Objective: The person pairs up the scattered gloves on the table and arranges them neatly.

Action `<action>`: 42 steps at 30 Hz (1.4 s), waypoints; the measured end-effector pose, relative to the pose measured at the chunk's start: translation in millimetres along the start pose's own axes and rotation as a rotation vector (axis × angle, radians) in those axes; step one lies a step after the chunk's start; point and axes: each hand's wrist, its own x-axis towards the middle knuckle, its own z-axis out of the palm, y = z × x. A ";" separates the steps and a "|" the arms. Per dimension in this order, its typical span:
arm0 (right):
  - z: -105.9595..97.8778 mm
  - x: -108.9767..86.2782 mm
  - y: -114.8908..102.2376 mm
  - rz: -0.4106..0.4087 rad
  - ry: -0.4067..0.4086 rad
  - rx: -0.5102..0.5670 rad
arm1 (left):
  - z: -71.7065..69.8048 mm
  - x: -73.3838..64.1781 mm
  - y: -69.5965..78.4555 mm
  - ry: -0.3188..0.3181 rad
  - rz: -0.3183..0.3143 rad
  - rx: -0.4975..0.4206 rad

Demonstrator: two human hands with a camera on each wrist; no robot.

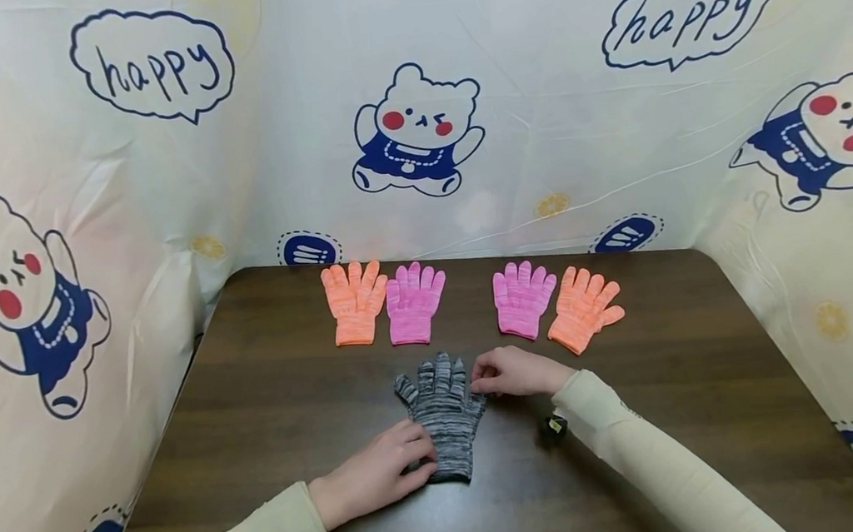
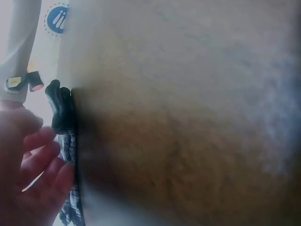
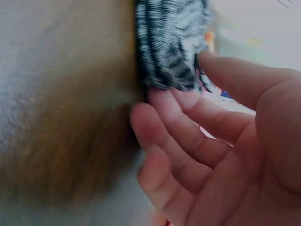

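Light tension should suit the grey-black, five-fingered knit glove [image 1: 448,427], right hand [image 1: 516,371] pinching its right side, left hand [image 1: 384,466] curled near-left, grip unclear.

Soft, even light keeps the head view bright and fairly sharp, with pale glare on the near part of the dark brown wooden table [image 1: 257,404]. Both wrist views are hazy, the tabletop smeared by blur; in the right, the black-and-grey striped knitted glove [image 3: 171,40] looks partly bleached.
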 end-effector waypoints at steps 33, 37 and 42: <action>8.0 32.3 -7.5 -0.048 0.225 -0.106 | 1.1 13.5 1.2 -0.095 0.075 0.098; 8.3 33.7 -8.6 -0.038 0.236 -0.091 | 2.1 13.6 -0.5 -0.094 0.079 0.100; 7.9 33.3 -9.9 -0.035 0.256 -0.102 | 1.9 13.6 -0.6 -0.089 0.081 0.105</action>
